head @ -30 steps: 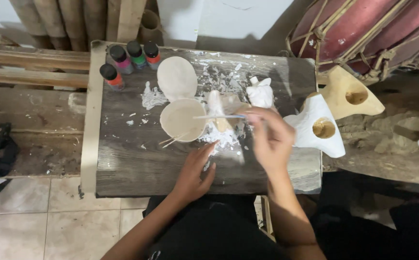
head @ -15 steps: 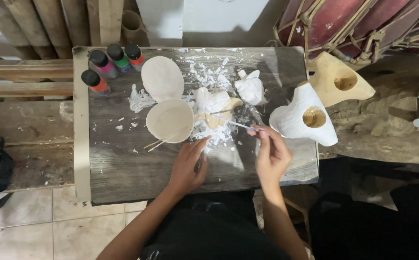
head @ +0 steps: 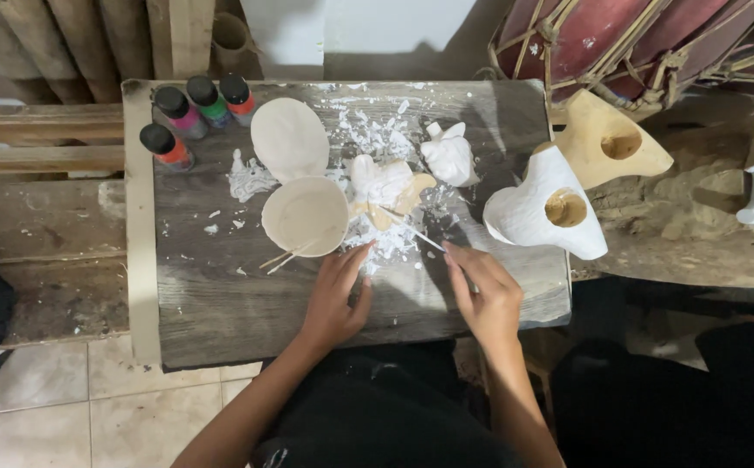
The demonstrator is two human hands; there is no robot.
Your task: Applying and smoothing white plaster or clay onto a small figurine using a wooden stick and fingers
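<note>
Fingers of the right hand (head: 485,299) pinch a thin stick (head: 413,232), its tip reaching toward a small white figure (head: 380,184) mid-board. Left hand (head: 335,295) lies loosely spread on the board (head: 212,303), gripping nothing, fingertips at the white crumbs (head: 375,244) (bits everywhere). That figure looks light, brittle and chalky, so best held gently by its thicker body. A bowl (head: 305,215) sits just left of it.

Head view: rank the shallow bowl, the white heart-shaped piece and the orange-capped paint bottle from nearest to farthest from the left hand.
From the left hand:
1. Shallow bowl, just above the fingertips.
2. White heart-shaped piece, off to the right.
3. Orange-capped paint bottle, far upper left, only slightly farther.
</note>
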